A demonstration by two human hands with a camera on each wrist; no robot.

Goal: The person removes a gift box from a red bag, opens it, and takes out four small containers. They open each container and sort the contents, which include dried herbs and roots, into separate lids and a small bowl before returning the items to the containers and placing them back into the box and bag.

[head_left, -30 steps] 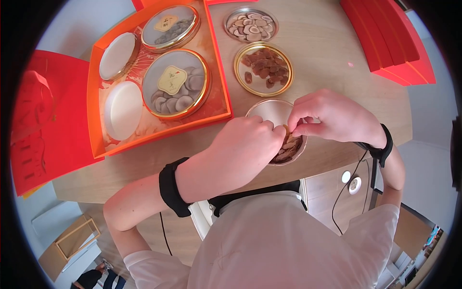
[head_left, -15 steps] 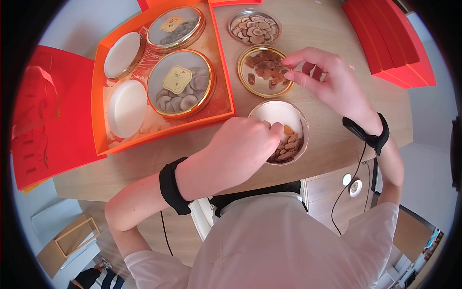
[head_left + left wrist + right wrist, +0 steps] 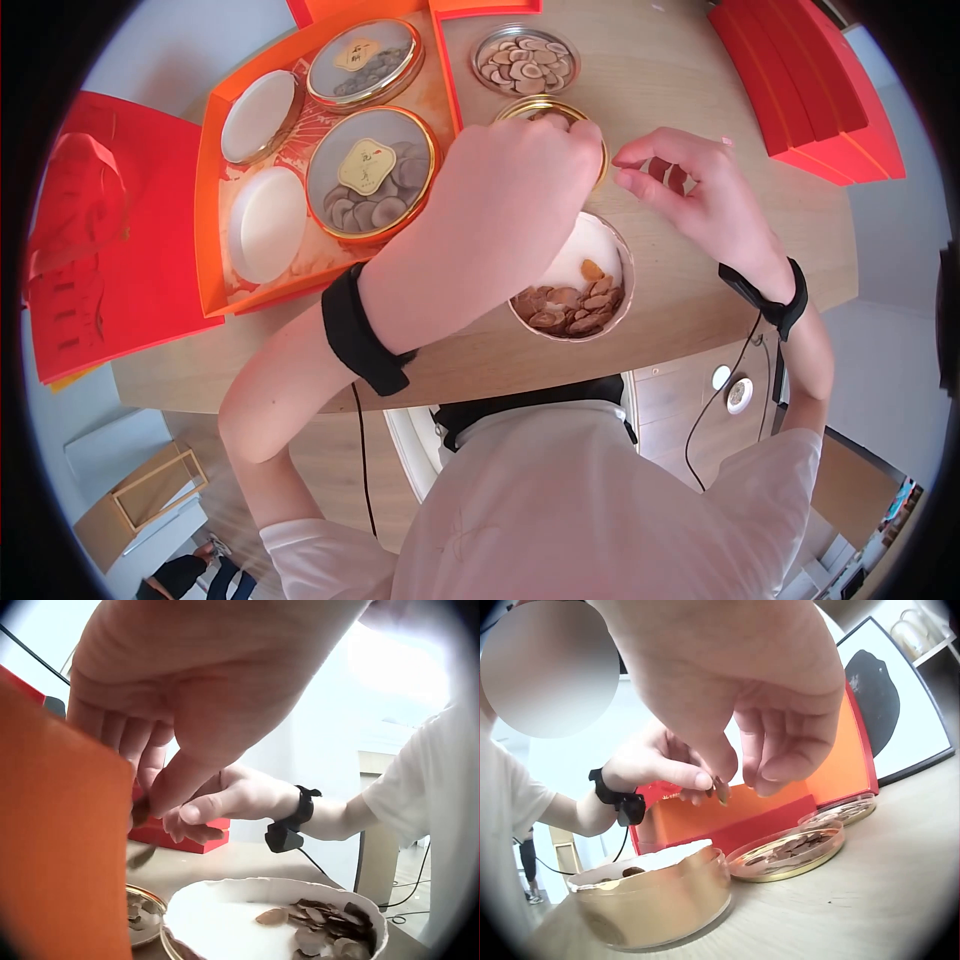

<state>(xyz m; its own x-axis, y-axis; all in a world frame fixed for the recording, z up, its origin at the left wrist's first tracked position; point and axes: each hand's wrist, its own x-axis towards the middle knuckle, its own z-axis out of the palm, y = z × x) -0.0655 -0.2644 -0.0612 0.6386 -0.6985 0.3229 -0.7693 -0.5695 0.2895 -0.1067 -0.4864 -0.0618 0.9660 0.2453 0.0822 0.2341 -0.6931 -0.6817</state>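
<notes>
My left hand [image 3: 525, 195] reaches over the gold-rimmed lid [image 3: 541, 100], hiding most of it and its reddish-brown dried slices. In the left wrist view, its thumb and finger pinch a dried slice [image 3: 141, 811]; another blurred slice [image 3: 142, 857] shows just below. My right hand [image 3: 695, 185] is to the right of that lid, thumb and forefinger brought together. From the right wrist, a dried slice [image 3: 721, 793] shows at its thumb tip, close by the left fingertips. Nearer my body stands a round white-lined tub [image 3: 627, 255] with a heap of brown slices [image 3: 575, 305] along its near side.
A second lid [image 3: 477, 65] of pale round slices lies farther back. To the left is an orange gift box [image 3: 210, 255] with labelled round tubs [image 3: 370, 175] and white discs [image 3: 268, 225]. Red boxes [image 3: 820, 90] stand back right; a red bag [image 3: 120, 240] is far left.
My left hand has moved from over the tub up to the gold-rimmed lid, uncovering the slices in the tub. My right hand went from the tub to the lid, then drew back rightward.
</notes>
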